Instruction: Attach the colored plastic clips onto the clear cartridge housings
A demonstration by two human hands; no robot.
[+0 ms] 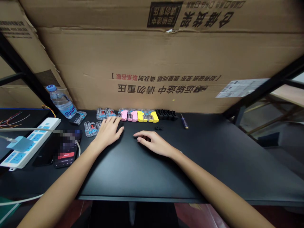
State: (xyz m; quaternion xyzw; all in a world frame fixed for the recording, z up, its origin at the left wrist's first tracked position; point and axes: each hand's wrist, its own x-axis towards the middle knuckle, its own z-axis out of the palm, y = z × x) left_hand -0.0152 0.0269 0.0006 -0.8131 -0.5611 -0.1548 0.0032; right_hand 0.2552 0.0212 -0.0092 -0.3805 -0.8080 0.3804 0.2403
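Left grip (107,132) lies beside clear cases (90,129) holding red parts (91,126).

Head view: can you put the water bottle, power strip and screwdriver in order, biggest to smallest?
Power strip and water bottle: too close to rank, since the strip sits nearer the camera. Then screwdriver, smallest.

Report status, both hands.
Left hand empty, fingertips by pink plastic parts. Right hand empty, resting on black desk, near small black rings. Clear plastic part beside left hand.
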